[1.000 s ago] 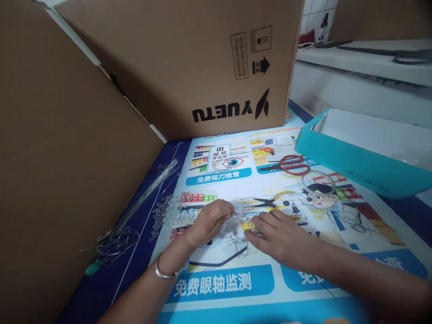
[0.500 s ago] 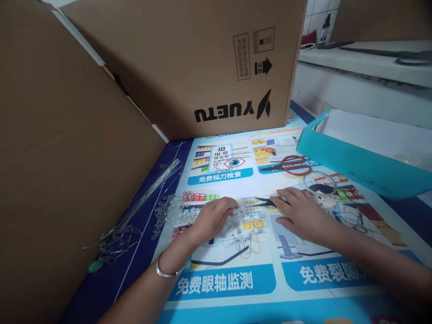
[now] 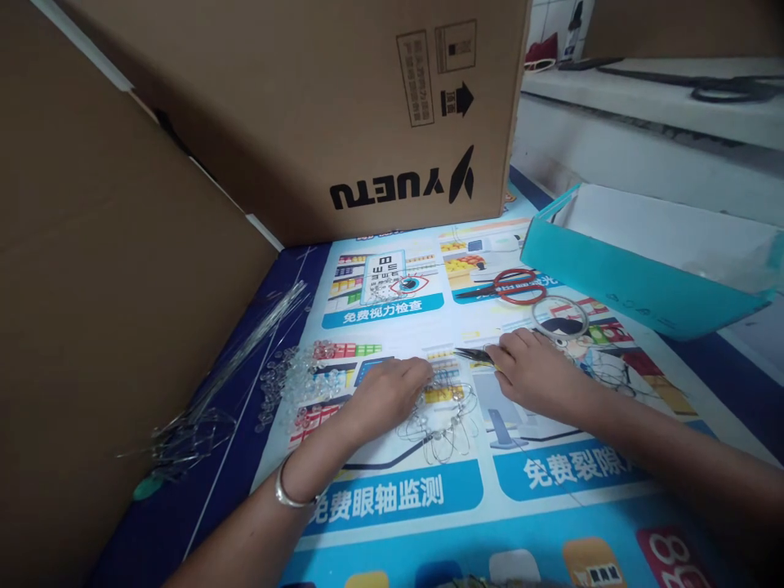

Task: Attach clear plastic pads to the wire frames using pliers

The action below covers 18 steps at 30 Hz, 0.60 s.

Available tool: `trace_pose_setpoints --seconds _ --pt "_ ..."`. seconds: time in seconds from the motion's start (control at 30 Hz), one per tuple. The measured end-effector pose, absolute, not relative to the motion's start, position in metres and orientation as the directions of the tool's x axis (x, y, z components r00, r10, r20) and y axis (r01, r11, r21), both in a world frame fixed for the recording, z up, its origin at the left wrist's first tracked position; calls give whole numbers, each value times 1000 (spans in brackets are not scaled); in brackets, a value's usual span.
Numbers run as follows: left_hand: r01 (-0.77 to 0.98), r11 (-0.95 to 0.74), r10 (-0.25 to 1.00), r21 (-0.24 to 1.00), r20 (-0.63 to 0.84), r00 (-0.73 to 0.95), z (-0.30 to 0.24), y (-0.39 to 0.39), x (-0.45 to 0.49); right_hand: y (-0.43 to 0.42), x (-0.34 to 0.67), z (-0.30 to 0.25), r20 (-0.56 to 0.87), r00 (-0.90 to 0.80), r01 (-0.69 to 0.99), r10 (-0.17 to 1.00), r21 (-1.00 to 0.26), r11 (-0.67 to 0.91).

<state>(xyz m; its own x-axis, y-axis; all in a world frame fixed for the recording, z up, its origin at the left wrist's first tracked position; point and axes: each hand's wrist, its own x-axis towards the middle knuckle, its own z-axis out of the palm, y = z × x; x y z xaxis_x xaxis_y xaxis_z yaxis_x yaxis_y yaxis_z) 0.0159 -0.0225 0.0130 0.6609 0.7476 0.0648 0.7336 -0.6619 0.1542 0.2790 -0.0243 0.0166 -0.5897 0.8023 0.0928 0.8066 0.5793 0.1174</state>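
My left hand (image 3: pixel 392 396) has its fingers pinched at the upper left edge of a beaded wire piece (image 3: pixel 452 420), a ring of thin wire loops with clear beads lying on the printed sheet. The exact spot of the pinch is hidden behind the fingers. To the right, my right hand (image 3: pixel 539 371) is closed around a pair of pliers (image 3: pixel 474 355). Their dark pointed jaws face left, above the wire ring and apart from it; the yellow handles are mostly covered by the hand. Many loose clear beads (image 3: pixel 306 380) lie left of my left hand.
Red-handled scissors (image 3: pixel 518 287) and a wire coil (image 3: pixel 559 317) lie beyond my right hand. A teal box (image 3: pixel 643 278) stands at the right. Cardboard walls (image 3: pixel 294 122) rise behind and left. A bundle of wires (image 3: pixel 245 351) lies along the left side.
The view has shifted, so most things sit further left and slightly higher. My right fingers, earlier stretched over the pliers, are now curled around them. My left hand stays at the wire piece.
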Motion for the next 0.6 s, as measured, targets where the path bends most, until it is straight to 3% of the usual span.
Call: trace_pose_setpoints --seconds 0.33,0.6 --pt "768 -640 768 12 57 638 19 -27 8 -40 260 28 98 -678 729 729 -43 683" --pt "765 -635 772 104 85 630 23 -28 13 -40 253 26 83 -696 712 713 -43 701"
